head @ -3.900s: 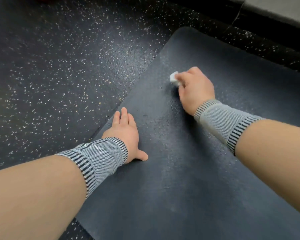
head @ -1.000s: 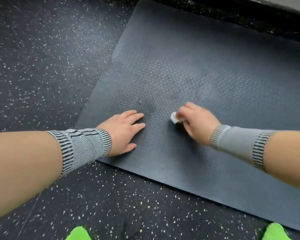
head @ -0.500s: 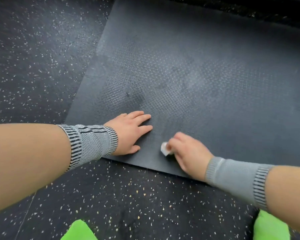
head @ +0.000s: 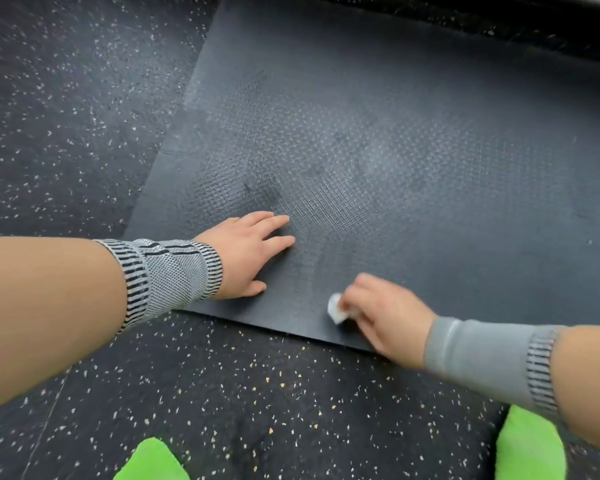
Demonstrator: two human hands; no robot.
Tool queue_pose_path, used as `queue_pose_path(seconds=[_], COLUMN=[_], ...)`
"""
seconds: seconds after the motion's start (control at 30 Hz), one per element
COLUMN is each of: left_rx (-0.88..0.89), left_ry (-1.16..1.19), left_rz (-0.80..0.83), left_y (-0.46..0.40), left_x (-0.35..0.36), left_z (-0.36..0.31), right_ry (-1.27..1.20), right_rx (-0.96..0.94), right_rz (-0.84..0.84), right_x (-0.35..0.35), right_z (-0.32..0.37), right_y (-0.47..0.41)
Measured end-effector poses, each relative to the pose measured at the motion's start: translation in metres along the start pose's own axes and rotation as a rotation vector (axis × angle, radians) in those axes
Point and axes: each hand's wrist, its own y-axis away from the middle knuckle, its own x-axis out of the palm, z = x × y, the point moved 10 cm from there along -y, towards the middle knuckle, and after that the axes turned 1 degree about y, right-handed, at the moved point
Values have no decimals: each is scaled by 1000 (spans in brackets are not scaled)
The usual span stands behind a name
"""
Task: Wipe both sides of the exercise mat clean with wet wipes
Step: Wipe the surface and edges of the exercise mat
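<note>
A dark grey textured exercise mat point(head: 413, 150) lies flat on the floor, its near edge just in front of me. My left hand point(head: 246, 252) rests flat on the mat near that edge, fingers straight and pointing right. My right hand point(head: 385, 315) grips a small crumpled white wet wipe point(head: 336, 308) and presses it on the mat close to the near edge, right of my left hand. The right hand is blurred. Both wrists wear grey striped knitted sleeves.
Black rubber floor with pale speckles point(head: 66, 116) surrounds the mat. Two bright green shoe tips show at the bottom, one at the left point(head: 153, 460) and one at the right point(head: 530, 445). A dark raised edge point(head: 534, 26) runs behind the mat at the top right.
My right hand has drawn the wipe back toward me, from the mat's far part to its near edge. My left hand stays flat on the mat.
</note>
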Motion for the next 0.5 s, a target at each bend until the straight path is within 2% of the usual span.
queue_pose_path(seconds=[0.07,0.13,0.23,0.3,0.37,0.43,0.5], left_rx=[-22,-43,-69,-82,-99,-114,-122], left_ry=[4,0,7,16,30,34,27], left_rz=[8,16,19,13,5,3,9], left_y=[4,6,8,8,10,13,16], left_x=[2,3,1,0,0,2,4], left_z=[5,10,16,18,21,24,26], right_ry=[23,37,8,-45,-36,0,28], right_rx=[182,254,27,-80,-79,54,227], right_rz=[-172,-172,46,81,-15,-186,-274], right_x=[-26,-17,33,31,3,-35,-56], right_z=[-25,-24,33,52,43,11,-23], right_y=[-15,-17,-6,-11,-39,-69,-84])
